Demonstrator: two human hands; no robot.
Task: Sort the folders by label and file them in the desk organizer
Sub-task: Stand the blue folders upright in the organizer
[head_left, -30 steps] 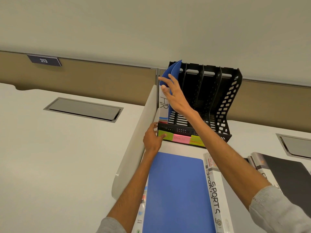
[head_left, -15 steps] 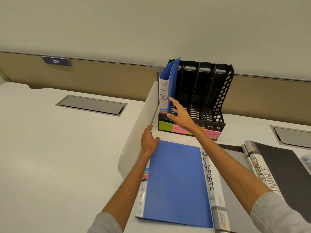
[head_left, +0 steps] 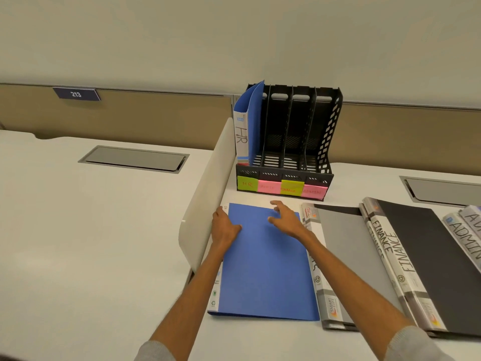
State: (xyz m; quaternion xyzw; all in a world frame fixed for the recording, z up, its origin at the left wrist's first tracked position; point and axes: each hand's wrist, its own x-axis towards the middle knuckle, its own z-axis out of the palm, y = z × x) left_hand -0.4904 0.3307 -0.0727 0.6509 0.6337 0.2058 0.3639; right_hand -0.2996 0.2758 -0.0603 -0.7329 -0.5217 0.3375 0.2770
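Note:
A black desk organizer point(head_left: 324, 175) stands at the back of the desk with green and pink labels along its front. A blue folder marked HR point(head_left: 250, 123) stands upright in its leftmost slot. A second blue folder point(head_left: 265, 269) lies flat in front of me. My left hand point(head_left: 224, 227) rests on its left spine edge with the thumb on the cover. My right hand point(head_left: 286, 217) hovers over or touches the folder's top right corner, fingers spread. To the right lie a grey folder point(head_left: 338, 246), black FINANCE folders point(head_left: 426, 256) and ADMIN folders point(head_left: 468, 235).
A white curved divider panel point(head_left: 208, 188) stands just left of the blue folder and organizer. Grey cable hatches point(head_left: 132, 158) are set into the desk at left and at right point(head_left: 442, 190). A tan partition with a sign 213 point(head_left: 76, 94) runs behind.
My right hand let go of the upright HR folder and came down to the flat blue folder. My left hand moved from the organizer's base onto that folder's left edge.

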